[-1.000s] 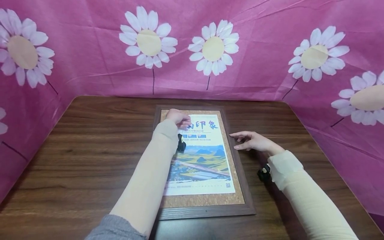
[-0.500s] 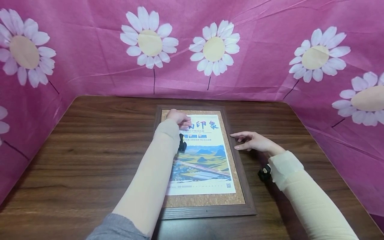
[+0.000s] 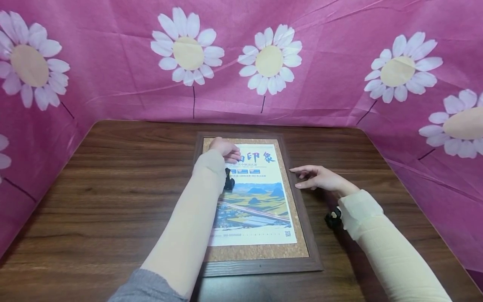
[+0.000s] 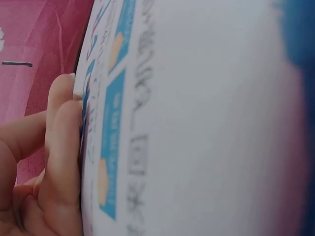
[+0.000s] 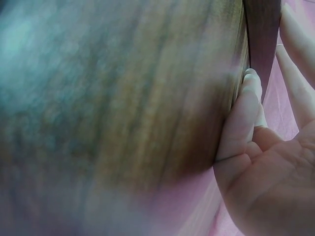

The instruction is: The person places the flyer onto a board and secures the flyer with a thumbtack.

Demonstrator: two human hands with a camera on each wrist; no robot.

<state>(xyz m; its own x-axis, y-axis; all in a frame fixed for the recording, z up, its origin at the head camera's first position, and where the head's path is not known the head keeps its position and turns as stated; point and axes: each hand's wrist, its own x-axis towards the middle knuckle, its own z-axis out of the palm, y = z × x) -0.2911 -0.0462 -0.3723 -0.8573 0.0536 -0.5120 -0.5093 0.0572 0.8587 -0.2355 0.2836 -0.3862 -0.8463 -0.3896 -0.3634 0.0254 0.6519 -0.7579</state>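
Observation:
A dark brown wooden frame [image 3: 260, 266] with a cork board [image 3: 256, 253] inside lies flat on the table. On the cork lies a white printed poster [image 3: 249, 209], with large purple characters at the top and a landscape picture below. My left hand [image 3: 225, 149] is over the poster's upper left corner, covering it. In the left wrist view its curved fingers [image 4: 63, 128] rest against the paper; I cannot tell whether anything small is pinched there. At the frame's right side, my right hand [image 3: 320, 178] has its fingertips and thumb right at the outer edge, loosely bent.
The wood-grain table [image 3: 113, 180] spreads out around the frame. Behind it and along both sides hangs a pink cloth [image 3: 128, 84] printed with white daisies. My left forearm [image 3: 181, 222] crosses the frame's left side, hiding part of the poster.

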